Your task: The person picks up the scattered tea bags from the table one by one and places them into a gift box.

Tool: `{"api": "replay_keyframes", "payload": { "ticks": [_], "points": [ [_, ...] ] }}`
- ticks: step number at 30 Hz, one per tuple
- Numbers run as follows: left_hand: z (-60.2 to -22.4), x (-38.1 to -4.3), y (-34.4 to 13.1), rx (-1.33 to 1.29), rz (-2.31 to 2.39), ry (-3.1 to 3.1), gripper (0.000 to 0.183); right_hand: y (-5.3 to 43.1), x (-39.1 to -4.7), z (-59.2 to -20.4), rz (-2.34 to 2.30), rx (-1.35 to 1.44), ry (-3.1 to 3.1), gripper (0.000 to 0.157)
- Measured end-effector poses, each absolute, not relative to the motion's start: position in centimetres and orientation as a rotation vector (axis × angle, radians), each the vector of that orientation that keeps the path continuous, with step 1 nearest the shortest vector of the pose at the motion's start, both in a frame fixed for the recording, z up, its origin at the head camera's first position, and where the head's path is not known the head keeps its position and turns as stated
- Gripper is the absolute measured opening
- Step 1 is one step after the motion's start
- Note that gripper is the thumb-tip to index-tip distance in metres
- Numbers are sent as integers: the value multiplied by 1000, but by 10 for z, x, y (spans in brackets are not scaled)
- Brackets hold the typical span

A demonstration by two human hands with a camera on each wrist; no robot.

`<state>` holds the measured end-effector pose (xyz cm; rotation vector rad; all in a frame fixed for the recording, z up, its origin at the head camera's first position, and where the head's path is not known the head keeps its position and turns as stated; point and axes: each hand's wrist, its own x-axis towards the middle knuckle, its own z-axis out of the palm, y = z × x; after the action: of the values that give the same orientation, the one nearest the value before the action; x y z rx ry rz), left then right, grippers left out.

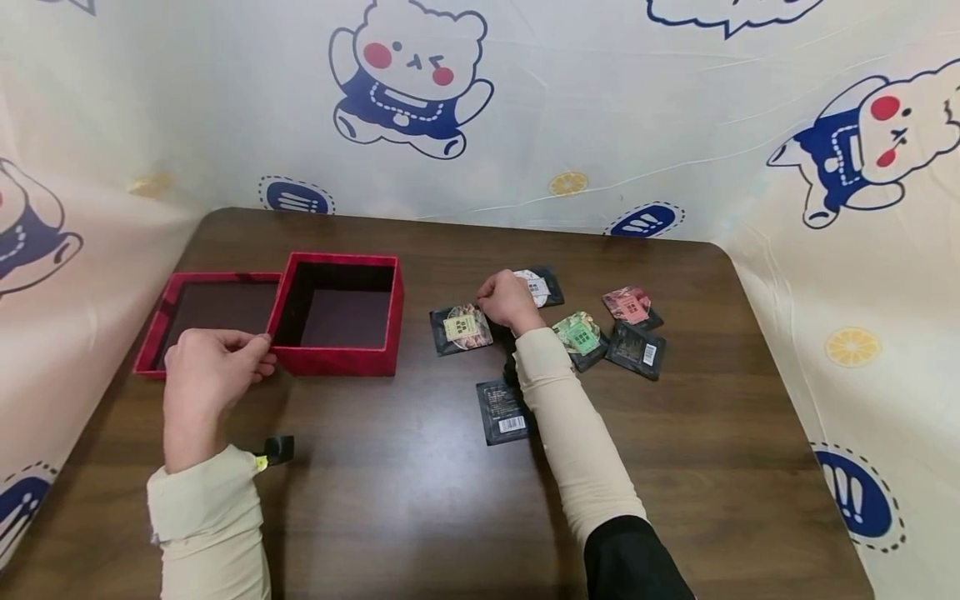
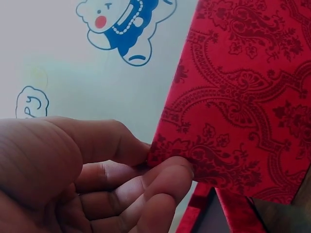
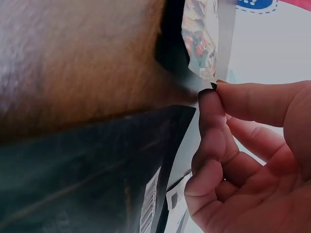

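My left hand (image 1: 213, 371) pinches the near left corner of a deep red box (image 1: 341, 360), whose top is uncovered. Up close in the left wrist view, the box wall (image 2: 238, 107) shows a dark floral pattern, with thumb and fingertips at its corner. My right hand (image 1: 512, 302) reaches to the middle of the table. Its thumb and index finger pinch the corner of a black sachet (image 3: 201, 43) with a floral print; in the head view this is the yellow-label sachet (image 1: 461, 328). Just beyond that hand lies a white-label sachet (image 1: 540, 287).
The red lid (image 1: 217, 277) lies inner side up, left of the box. Right of the right forearm are a green-label sachet (image 1: 581, 336), a pink-label sachet (image 1: 630, 307) and a dark one with a barcode (image 1: 636, 350). Another barcode sachet (image 1: 501, 412) lies beside the right sleeve.
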<state>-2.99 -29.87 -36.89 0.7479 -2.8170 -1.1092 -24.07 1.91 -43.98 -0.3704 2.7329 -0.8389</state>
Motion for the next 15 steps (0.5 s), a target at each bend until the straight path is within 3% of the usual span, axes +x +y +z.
{"api": "replay_keyframes", "payload": {
  "ticks": [15],
  "points": [
    [-370,-28,-302,716,-1120,-2802,39,40,-240,-422,-1255,-238,2478,15]
  ]
}}
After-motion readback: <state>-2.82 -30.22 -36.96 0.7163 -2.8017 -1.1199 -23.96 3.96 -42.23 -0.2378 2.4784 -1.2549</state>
